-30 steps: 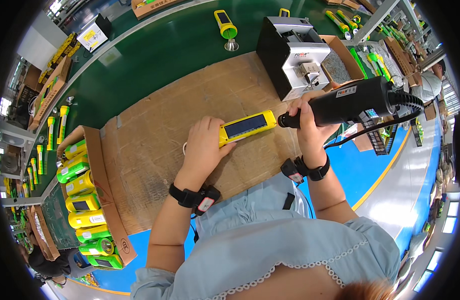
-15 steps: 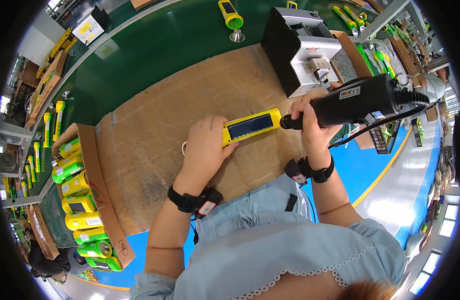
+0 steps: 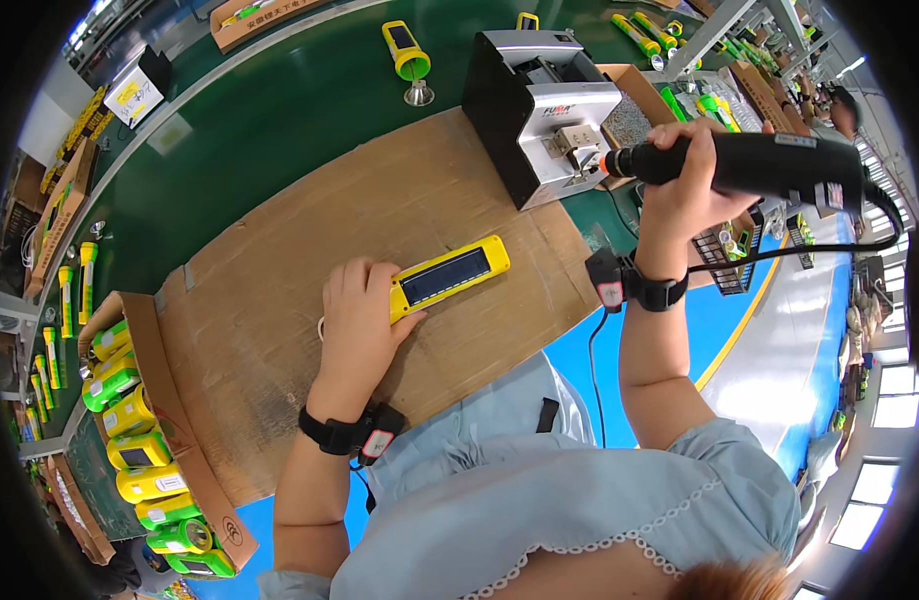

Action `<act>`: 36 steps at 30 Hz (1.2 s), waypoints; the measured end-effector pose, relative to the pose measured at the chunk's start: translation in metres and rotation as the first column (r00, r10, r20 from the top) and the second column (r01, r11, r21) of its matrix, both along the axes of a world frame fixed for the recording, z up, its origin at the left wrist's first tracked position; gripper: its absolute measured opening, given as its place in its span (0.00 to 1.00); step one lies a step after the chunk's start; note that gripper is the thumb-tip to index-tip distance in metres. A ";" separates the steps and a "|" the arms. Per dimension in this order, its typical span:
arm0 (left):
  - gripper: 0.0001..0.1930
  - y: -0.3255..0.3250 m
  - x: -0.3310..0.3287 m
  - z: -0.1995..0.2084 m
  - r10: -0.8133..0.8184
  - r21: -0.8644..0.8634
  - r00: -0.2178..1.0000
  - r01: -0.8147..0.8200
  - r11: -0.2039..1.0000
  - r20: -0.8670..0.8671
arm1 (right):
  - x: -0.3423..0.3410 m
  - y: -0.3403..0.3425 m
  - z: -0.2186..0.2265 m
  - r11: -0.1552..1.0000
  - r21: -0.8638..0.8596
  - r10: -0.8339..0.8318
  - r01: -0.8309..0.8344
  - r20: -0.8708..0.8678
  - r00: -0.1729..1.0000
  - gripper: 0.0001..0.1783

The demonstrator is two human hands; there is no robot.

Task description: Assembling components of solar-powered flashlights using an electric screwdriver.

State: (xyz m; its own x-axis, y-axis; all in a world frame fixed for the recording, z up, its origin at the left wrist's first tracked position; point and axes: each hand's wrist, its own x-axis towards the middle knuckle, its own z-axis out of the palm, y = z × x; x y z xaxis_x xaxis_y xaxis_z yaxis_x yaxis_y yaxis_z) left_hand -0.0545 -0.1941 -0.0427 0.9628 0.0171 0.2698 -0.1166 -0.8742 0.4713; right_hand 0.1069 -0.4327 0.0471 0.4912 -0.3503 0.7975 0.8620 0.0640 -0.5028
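My left hand (image 3: 358, 318) grips one end of a yellow flashlight (image 3: 497, 256) with a dark solar panel on its upper side. The flashlight lies slanted on a brown cardboard sheet, and a pale loop shows beside my wrist. In my right hand (image 3: 686, 185) is a black electric screwdriver (image 3: 785, 165), held level with its cord trailing right. Its bit end, with an orange glow, is at the front metal block of a silver and black screw feeder (image 3: 565, 105). Whether a screw sits on the bit is too small to tell.
A cardboard box (image 3: 195, 440) of yellow and green flashlights stands at left. Beyond the cardboard sheet (image 3: 280, 235) runs a green belt (image 3: 270, 120) with a yellow flashlight (image 3: 404, 45) and a reflector cone (image 3: 419, 92). Behind the feeder is a box (image 3: 630, 120) of small metal parts.
My right hand has carried the screwdriver from the flashlight's far end over to the screw feeder. My left hand keeps hold of the flashlight. The whole view has shifted somewhat.
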 end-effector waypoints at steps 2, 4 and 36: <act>0.23 -0.001 -0.001 0.002 0.005 0.019 1.000 -0.005 1.000 0.003 | 0.022 -0.005 0.000 0.999 -0.023 0.025 -0.025 -0.002 1.000 0.23; 0.23 -0.003 0.000 0.003 0.005 0.005 1.000 -0.005 1.000 0.012 | 0.027 -0.003 0.002 0.995 -0.092 0.022 -0.023 -0.009 1.000 0.22; 0.22 -0.004 -0.012 0.004 -0.191 -0.156 0.981 0.184 0.971 -0.037 | -0.055 0.037 -0.021 0.809 -0.005 0.543 -0.587 -0.373 0.752 0.35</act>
State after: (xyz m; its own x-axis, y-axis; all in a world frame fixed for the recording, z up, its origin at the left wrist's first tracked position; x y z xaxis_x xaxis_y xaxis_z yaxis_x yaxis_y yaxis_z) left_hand -0.0660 -0.1979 -0.0391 0.9652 -0.1283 0.2279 -0.2437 -0.7573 0.6059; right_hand 0.0517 -0.3955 0.0262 0.8137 0.1606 0.5587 0.4605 0.4085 -0.7881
